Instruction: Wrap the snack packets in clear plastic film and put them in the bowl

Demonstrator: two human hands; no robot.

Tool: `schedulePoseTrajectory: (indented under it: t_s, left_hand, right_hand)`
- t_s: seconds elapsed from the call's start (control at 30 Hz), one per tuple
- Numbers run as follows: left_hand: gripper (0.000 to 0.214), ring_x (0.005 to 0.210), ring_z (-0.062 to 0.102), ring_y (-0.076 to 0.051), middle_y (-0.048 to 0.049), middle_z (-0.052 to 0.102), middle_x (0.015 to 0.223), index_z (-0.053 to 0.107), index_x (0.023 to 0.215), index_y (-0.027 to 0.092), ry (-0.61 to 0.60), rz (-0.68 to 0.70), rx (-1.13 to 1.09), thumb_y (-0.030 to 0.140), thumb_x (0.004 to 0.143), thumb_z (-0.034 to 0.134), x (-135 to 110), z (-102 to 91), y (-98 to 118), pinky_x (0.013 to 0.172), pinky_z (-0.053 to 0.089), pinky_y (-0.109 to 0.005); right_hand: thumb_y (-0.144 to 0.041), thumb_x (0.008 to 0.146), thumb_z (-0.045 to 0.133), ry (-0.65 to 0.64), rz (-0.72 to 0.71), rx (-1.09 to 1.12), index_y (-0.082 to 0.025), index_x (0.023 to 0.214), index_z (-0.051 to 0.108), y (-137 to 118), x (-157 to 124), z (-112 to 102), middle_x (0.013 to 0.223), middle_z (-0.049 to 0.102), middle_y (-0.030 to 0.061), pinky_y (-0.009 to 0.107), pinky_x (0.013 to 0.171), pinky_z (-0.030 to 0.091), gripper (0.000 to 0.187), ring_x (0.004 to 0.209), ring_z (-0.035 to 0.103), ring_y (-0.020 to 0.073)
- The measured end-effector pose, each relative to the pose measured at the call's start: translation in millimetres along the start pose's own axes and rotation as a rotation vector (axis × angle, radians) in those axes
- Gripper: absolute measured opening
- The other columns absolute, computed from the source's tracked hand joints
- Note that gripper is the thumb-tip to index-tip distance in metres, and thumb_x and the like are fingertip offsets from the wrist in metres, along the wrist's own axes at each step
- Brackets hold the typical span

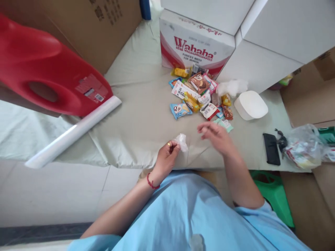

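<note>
My left hand (167, 155) pinches a crumpled piece of clear plastic (181, 142) above the front part of the covered table. To its right, my right hand (214, 136) hovers with bent fingers apart and nothing visible in it, slightly blurred. Just beyond the right hand lies a heap of small wrapped snacks (192, 101), with a blue packet (180, 110) at its near left side and a pale green packet (224, 124) close to the right fingers. A white rounded container (251, 105) stands right of the heap, beside a bunched clear plastic bag (232, 88).
A plastic film roll (75, 130) lies at the left, by a large red jug (52, 66) and a cardboard box (78, 28). A Wahaha carton (195, 45) stands behind the snacks. At the right are a black phone-like object (271, 149), keys (281, 141) and a filled plastic bag (303, 148).
</note>
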State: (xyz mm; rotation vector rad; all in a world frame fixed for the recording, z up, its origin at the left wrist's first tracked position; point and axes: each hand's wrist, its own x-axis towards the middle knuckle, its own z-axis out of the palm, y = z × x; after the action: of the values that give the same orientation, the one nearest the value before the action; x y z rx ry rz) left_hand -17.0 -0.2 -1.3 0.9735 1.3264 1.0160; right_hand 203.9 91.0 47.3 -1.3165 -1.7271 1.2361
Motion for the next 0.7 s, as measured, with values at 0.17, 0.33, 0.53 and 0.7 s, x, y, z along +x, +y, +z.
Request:
schedulePoseTrajectory:
  t_s: [0.17, 0.33, 0.53, 0.7]
  left_hand:
    - [0.032, 0.067, 0.045, -0.013, 0.0039, 0.051, 0.07, 0.057, 0.084, 0.021, -0.029, 0.005, -0.021, 0.051, 0.093, 0.064, 4.9, 0.4, -3.1, 0.065, 0.038, -0.027]
    - [0.034, 0.067, 0.045, -0.012, 0.0042, 0.051, 0.07, 0.056, 0.082, 0.021, -0.034, -0.034, -0.114, 0.05, 0.091, 0.068, 11.1, 2.1, -7.3, 0.067, 0.039, -0.026]
    - [0.031, 0.068, 0.048, -0.013, 0.003, 0.054, 0.072, 0.057, 0.084, 0.021, -0.096, -0.103, -0.191, 0.05, 0.087, 0.069, 10.4, 6.1, -13.8, 0.068, 0.042, -0.027]
    - [0.039, 0.102, 0.06, -0.02, -0.0079, 0.061, 0.116, 0.059, 0.121, 0.023, 0.09, 0.186, 0.028, 0.035, 0.085, 0.069, 4.3, -3.5, -9.2, 0.084, 0.05, -0.031]
  right_hand:
    - [-0.049, 0.088, 0.079, -0.086, 0.063, 0.204, -0.022, 0.091, 0.077, 13.3, -44.4, 45.1, 0.084, 0.072, 0.0014, 0.026, 0.071, 0.053, 0.027, 0.076, 0.064, 0.0137]
    - [-0.051, 0.071, 0.092, 0.298, 0.26, 0.564, -0.023, 0.084, 0.071, 34.8, -45.8, 11.8, 0.075, 0.063, -0.003, 0.022, 0.058, 0.048, 0.038, 0.063, 0.054, 0.0103]
    - [-0.051, 0.07, 0.093, 0.321, 0.329, 0.718, -0.026, 0.087, 0.067, 39.2, -60.8, 6.5, 0.083, 0.065, -0.0011, 0.029, 0.065, 0.06, 0.041, 0.073, 0.062, 0.0145]
    - [-0.053, 0.074, 0.09, 0.288, 0.326, 0.757, -0.025, 0.089, 0.064, 30.4, -61.6, 10.9, 0.069, 0.059, -0.0038, 0.022, 0.05, 0.049, 0.042, 0.058, 0.055, 0.0115]
